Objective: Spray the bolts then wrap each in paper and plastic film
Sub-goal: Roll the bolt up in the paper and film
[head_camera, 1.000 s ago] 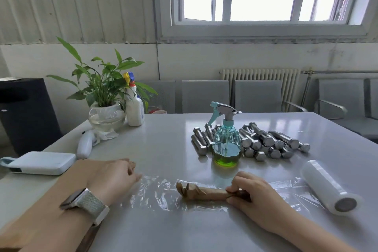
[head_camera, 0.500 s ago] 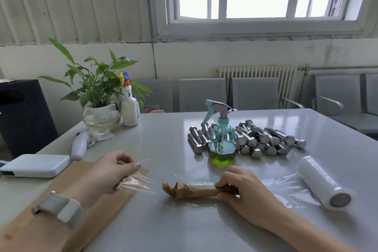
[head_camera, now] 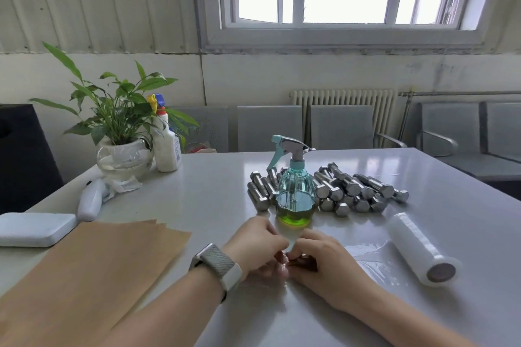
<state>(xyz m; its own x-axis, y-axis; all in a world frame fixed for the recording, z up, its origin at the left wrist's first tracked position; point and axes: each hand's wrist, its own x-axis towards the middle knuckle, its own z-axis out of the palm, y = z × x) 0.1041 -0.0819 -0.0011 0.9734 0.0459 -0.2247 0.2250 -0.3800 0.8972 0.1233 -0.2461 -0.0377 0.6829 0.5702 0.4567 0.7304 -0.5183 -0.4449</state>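
Observation:
My left hand and my right hand meet over the paper-wrapped bolt at the table's front middle. Both are closed on it, and only a dark sliver of it shows between my fingers. Clear plastic film lies under it and trails right to the film roll. Just behind my hands stands a teal spray bottle with green liquid. A pile of steel bolts lies behind and beside the bottle. Brown paper sheets lie at the front left.
A potted plant and a white spray bottle stand at the back left. A white handheld device and a white box lie near the left edge. Grey chairs line the table's far side.
My left hand has moved right from the film's left end to join the right hand on the wrapped bolt. The bolt's crumpled paper end is now hidden under my hands.

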